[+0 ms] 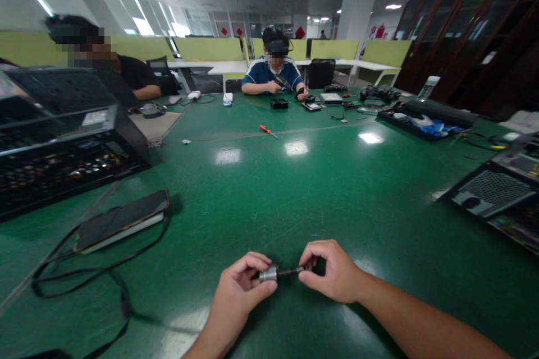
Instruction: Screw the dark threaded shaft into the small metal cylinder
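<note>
Near the front edge of the view, both hands hold one small metal part. My left hand point(242, 286) is closed around a short silver metal cylinder point(269, 274), thumb below and fingers above. A thin dark shaft point(288, 272) sticks out of the cylinder to the right. My right hand point(332, 270) pinches the far end of this shaft between thumb and fingertips. The shaft lies about level, and the right fingertips partly hide its end. The part's exact kind cannot be made out.
A dark rectangular device point(124, 221) with a looping black cable lies left. Open computer cases stand left point(71, 151) and right point(497, 190). An orange screwdriver point(265, 129) lies mid-table. Across the green table point(303, 196), a person point(273, 70) handles a tool; another sits left.
</note>
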Tool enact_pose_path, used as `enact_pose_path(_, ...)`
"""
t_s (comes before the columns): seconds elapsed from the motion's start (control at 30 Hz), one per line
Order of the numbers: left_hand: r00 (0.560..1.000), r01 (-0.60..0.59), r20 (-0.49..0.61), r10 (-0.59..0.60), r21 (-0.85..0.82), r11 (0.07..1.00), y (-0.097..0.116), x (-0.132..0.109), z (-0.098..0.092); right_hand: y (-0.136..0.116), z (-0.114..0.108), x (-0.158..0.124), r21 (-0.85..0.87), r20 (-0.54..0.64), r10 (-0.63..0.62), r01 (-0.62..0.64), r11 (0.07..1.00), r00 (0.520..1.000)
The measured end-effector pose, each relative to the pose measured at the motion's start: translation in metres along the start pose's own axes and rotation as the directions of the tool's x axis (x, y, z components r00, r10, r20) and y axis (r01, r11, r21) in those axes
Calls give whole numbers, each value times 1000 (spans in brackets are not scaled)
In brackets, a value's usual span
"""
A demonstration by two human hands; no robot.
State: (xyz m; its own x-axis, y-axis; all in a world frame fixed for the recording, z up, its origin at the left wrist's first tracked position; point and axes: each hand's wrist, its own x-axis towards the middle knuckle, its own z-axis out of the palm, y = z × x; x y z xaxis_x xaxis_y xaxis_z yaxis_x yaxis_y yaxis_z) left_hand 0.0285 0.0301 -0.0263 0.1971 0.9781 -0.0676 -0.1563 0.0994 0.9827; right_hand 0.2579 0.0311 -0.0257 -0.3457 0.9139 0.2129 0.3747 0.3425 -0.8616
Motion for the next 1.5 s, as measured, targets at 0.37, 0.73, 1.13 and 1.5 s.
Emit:
enact_pose_path(0.37,1000,2,0,-2,-17,1000,-1,0,0,-1,-3,1,6,15,-4,4,1000,1000)
enact_pose_path(0.73,1000,1,20,-1,-18,1000,-2,-1,-1,0,-6,0,33,31,-25,24,999,999)
enact_pose_path(1.13,1000,2,17,-1,-35,999,-5,0,-3,2,-5,0,50,27,-29,28,998,999)
enact_pose_path(1.5,1000,-4,5,4,-24,1000,-1,0,-2,5,-14,2,152,57,-44,35,988,997)
